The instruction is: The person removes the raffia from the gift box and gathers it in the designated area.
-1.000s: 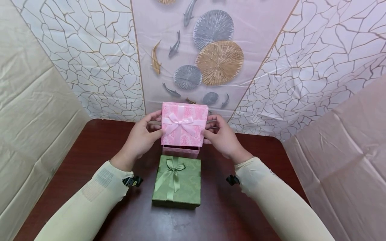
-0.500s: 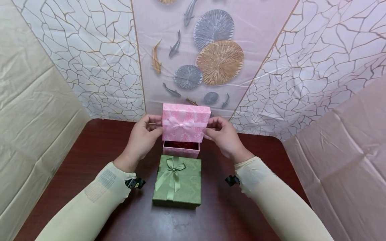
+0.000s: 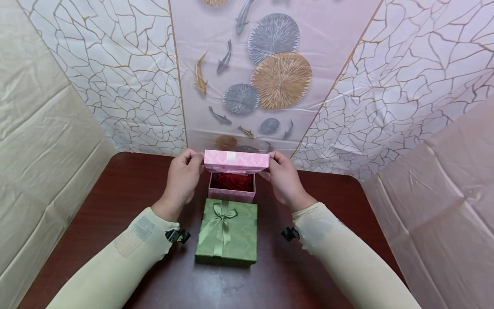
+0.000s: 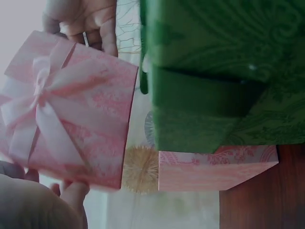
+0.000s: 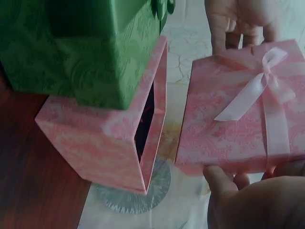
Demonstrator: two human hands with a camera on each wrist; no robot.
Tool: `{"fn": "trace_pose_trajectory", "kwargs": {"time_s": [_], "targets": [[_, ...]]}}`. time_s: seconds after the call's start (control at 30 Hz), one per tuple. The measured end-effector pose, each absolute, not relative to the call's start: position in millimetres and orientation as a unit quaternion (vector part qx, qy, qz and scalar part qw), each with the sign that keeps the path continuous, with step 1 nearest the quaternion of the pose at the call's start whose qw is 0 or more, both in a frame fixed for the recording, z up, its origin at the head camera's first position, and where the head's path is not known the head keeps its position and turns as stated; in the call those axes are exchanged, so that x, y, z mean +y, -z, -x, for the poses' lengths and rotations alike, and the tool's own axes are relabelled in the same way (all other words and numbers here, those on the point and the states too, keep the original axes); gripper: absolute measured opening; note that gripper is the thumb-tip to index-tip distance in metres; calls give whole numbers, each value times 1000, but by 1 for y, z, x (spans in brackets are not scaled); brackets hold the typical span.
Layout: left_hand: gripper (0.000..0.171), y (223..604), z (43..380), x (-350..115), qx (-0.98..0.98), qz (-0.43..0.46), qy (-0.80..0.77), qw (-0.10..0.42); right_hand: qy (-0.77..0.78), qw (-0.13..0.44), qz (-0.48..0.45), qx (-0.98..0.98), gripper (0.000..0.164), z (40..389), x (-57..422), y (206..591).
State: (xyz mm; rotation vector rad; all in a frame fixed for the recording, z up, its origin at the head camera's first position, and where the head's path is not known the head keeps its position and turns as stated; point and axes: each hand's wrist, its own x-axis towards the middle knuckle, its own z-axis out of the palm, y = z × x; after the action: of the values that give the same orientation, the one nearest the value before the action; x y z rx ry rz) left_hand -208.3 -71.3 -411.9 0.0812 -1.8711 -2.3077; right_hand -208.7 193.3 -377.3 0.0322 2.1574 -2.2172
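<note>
A pink patterned box lid [image 3: 236, 160] with a pale ribbon bow is held up by both hands over the back of the pink box base [image 3: 231, 196]. My left hand [image 3: 183, 174] grips the lid's left side, and my right hand [image 3: 284, 178] grips its right side. Seen from the head, the lid is tilted so one edge faces the camera; both wrist views show its bow face [image 4: 71, 114]. Red shredded filler [image 3: 233, 181] lies inside the uncovered base. Directly in front of the base sits a green gift box [image 3: 227, 229], lid on, with a green bow.
The dark brown table [image 3: 154, 274] carries both boxes. Behind it hangs a patterned cloth [image 3: 279, 81] with fish and round leaf motifs. Beige fabric walls [image 3: 46, 141] stand at the left and right sides.
The pink lid has lifted away from its base and tipped, turning its bow face out of the head view. More of the base's red filler shows. The green box has stayed put.
</note>
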Motion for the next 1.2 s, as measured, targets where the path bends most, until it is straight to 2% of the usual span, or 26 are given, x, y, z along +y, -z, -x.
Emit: {"fn": "trace_pose_trajectory", "kwargs": {"time_s": [0.13, 0.23, 0.4, 0.6, 0.7, 1.0, 1.2], "targets": [[26, 413, 207, -69, -652, -29, 748, 124, 708, 26, -9, 706, 22, 206, 188, 378], [26, 412, 207, -70, -657, -30, 743, 121, 695, 34, -2, 719, 21, 206, 189, 377], [28, 408, 207, -75, -665, -36, 743, 62, 672, 53, 4, 739, 23, 207, 194, 376], [52, 403, 207, -86, -716, -35, 697, 9, 669, 64, -7, 740, 27, 209, 198, 375], [57, 402, 208, -91, -721, -28, 693, -14, 676, 66, -21, 734, 25, 211, 200, 377], [50, 401, 208, -96, -684, 13, 723, -93, 689, 92, -49, 717, 37, 216, 209, 378], [46, 404, 210, -95, -640, 26, 760, -109, 685, 94, -27, 721, 39, 217, 211, 374]]}}
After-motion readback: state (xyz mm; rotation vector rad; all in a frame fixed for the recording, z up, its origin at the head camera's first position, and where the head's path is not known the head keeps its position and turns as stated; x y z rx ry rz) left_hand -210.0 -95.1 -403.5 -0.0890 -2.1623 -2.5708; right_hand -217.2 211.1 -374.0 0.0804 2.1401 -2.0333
